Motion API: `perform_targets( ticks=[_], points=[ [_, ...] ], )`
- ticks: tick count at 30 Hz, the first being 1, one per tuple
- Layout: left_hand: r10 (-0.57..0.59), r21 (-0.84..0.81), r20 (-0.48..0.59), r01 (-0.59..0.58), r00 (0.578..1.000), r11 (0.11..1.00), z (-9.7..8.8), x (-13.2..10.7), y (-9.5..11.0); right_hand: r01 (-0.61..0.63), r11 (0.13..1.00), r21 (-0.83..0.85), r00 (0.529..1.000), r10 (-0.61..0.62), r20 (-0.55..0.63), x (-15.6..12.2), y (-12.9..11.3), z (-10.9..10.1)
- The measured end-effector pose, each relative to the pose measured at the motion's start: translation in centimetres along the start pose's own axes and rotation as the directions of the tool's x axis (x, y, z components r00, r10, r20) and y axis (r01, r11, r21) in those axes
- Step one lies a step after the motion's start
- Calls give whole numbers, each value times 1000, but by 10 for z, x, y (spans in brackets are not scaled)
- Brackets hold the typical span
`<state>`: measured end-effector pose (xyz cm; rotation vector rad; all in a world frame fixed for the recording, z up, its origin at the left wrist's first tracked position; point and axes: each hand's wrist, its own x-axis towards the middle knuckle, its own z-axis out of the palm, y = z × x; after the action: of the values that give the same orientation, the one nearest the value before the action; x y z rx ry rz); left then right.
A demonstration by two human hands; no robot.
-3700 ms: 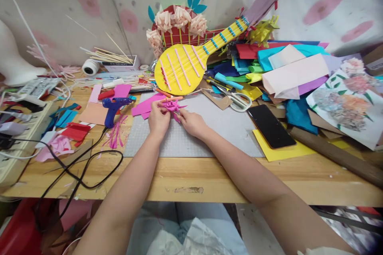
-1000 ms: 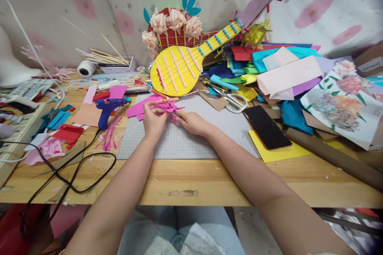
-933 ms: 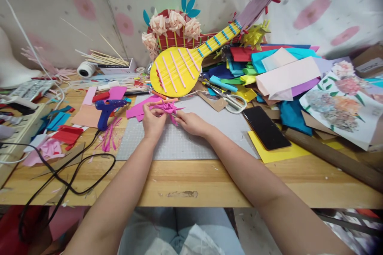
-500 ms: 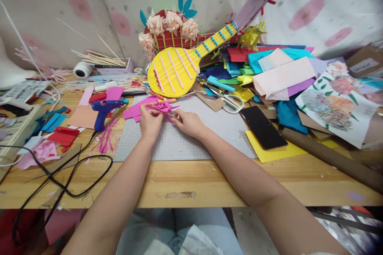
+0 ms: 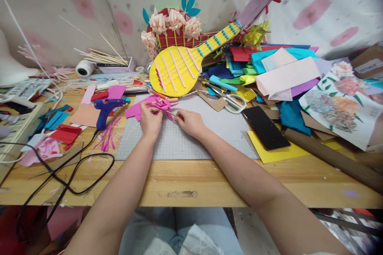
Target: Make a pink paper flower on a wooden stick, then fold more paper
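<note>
A magenta fringed paper flower [image 5: 163, 105] is held just above the grey cutting mat [image 5: 191, 139]. My left hand [image 5: 150, 118] has its fingers pinched on the flower's left side. My right hand [image 5: 188, 121] pinches a thin stick or strip at the flower's right edge; I cannot make out exactly what it is. Flat magenta paper [image 5: 136, 109] lies just behind my left hand. A yellow paper guitar [image 5: 176, 69] leans behind the flower.
A blue glue gun [image 5: 104, 109] with its black cord [image 5: 68, 175] lies left of the mat. Scissors [image 5: 231, 101], a black phone [image 5: 265, 127] on yellow paper, and a heap of coloured sheets [image 5: 278, 71] crowd the right. Scraps and sticks clutter the left.
The flower has been turned and worked between my fingers. My right hand has shifted slightly right, away from the flower's middle. The view has drifted a little.
</note>
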<state>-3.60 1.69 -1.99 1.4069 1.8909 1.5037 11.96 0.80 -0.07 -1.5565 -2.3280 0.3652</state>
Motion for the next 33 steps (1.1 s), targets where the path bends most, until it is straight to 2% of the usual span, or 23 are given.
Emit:
perform_targets(
  ticks=[13, 26, 33],
  points=[
    [3, 54, -54, 0, 999, 999, 2, 0, 5, -15, 1000, 8, 1000, 15, 13, 1, 0, -1],
    [18, 43, -28, -16, 999, 999, 2, 1, 4, -13, 999, 29, 1000, 14, -23, 2, 3, 2],
    [17, 40, -59, -15, 998, 999, -3, 5, 2, -4, 1000, 22, 999, 5, -36, 1, 4, -1]
  ],
)
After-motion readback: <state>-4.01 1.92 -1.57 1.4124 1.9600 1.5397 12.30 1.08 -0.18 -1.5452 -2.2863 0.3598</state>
